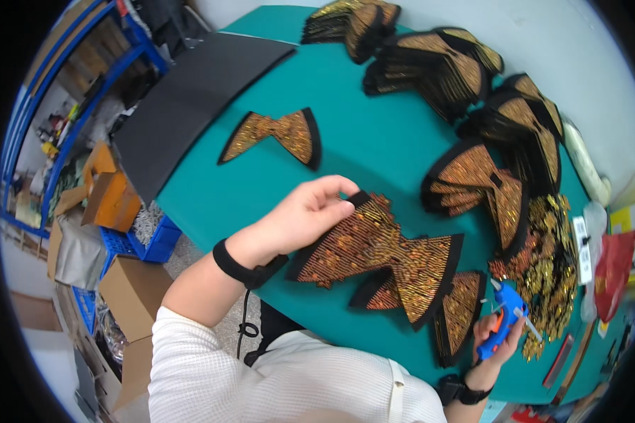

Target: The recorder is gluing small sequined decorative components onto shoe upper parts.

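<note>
My left hand pinches the black-edged upper corner of a bow-shaped sequined piece, copper and gold with black borders. Its other wing lies over a stack of similar pieces near the table's front edge. In my right hand is a blue hot glue gun with an orange trigger; its nozzle points up and left, toward the stack. A clear stick juts from its back end. Farther off on the left, a single bow-shaped piece lies flat on the green table.
Several stacks of bow-shaped pieces line the table's far and right sides. A heap of gold sequined trim lies beyond the glue gun. Black sheets cover the left end of the green table. Cardboard boxes stand on the floor at left.
</note>
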Motion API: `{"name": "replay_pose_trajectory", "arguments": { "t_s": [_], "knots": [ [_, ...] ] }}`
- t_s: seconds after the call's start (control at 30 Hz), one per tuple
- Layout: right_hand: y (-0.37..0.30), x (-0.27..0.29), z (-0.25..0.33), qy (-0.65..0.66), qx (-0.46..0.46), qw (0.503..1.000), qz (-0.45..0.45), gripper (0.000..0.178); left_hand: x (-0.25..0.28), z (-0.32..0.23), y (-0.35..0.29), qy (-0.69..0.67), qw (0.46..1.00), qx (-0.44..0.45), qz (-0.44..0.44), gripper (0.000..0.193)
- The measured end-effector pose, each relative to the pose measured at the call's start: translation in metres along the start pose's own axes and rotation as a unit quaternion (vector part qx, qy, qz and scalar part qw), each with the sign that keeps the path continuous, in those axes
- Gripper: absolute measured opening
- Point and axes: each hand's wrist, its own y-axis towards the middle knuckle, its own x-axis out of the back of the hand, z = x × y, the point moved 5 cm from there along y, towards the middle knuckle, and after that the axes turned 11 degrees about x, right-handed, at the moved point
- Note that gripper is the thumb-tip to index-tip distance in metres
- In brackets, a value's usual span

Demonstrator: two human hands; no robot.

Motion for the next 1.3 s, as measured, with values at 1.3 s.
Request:
{"name": "replay_pose_trajectory", "arguments": {
  "t_s": [1.3],
  "knots": [
    [-0.004,0.014,-0.006,-0.071,-0.061,0.995,-0.043,0.07,0.287,0.023,0.039,0.213,0.896,0.101,-0.375,0.042]
  ]
}}
